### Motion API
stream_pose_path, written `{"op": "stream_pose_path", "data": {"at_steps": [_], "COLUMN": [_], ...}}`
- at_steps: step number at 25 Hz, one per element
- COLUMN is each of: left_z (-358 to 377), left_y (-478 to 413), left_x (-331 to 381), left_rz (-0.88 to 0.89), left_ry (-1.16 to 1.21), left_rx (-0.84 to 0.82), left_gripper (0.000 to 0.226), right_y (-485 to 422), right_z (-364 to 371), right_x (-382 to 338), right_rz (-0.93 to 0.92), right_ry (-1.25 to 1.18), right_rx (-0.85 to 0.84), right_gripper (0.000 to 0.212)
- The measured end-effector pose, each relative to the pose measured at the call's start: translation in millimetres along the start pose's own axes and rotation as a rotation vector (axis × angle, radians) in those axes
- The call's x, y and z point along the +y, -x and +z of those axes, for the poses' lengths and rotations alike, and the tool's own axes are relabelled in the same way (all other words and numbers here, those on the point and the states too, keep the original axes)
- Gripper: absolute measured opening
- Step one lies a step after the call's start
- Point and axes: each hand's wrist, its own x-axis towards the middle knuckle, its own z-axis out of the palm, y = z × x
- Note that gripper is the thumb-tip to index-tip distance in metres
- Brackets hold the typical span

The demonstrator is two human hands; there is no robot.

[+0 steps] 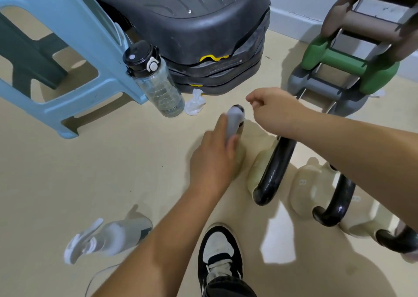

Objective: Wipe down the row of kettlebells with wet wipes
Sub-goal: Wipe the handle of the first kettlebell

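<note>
A stack of black step platforms [192,25] fills the upper middle of the frame, with a light blue plastic stool [67,47] at upper left and a rack of dumbbells [348,54] at upper right. On the beige floor [90,165], the row of kettlebells [316,188] runs from centre toward the lower right edge: pale bodies with black handles, four of them in view, the last cut off by the frame. A clear water bottle [158,81] with a black lid stands beside the stool leg, a crumpled white wipe [195,103] lying just right of it. At lower left lies the wet wipes pack [108,238], blurred, a white sheet trailing from it. A black-and-white shoe [219,256] shows at bottom centre.

The left hand [214,158] is closed around the handle of the nearest kettlebell [235,127], pressing a white wipe [231,122] over it. The right hand [273,111] hovers just above, fingers curled loosely, gripping nothing visible.
</note>
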Motion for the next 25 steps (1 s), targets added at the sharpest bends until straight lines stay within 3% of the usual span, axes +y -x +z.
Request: {"op": "stream_pose_path", "data": {"at_steps": [3,7,11,13,16,19,22,25], "left_z": [0,-10,-24,-24,-25,-23,0,16], "left_y": [45,18,-60,-71,-49,-1,38,41], "left_x": [-15,-8,13,26,20,-6,-24,-23], "left_rz": [-0.112,-0.170,-0.362,-0.427,-0.377,-0.367,-0.162,-0.218], "left_ry": [0.447,0.440,0.613,0.764,0.639,0.709,0.673,0.577], "left_rx": [0.058,-0.009,-0.396,-0.408,-0.422,-0.283,0.008,0.144], "left_gripper": [0.050,0.047,0.064,0.060,0.071,0.064,0.049,0.049], "right_y": [10,16,16,16,15,16,18,17], "right_z": [11,9,4,3,2,-1,7,14], "right_x": [-7,-12,-15,-17,-17,-21,-30,-41], "right_rz": [-0.105,-0.139,-0.137,-0.126,-0.129,-0.118,-0.116,-0.121], "right_ry": [0.051,0.174,0.176,0.170,0.217,0.244,0.326,0.400], "right_rx": [-0.108,-0.225,-0.233,-0.243,-0.256,-0.314,-0.340,-0.309], "right_gripper": [0.046,0.068,0.074,0.073,0.073,0.075,0.074,0.059]}}
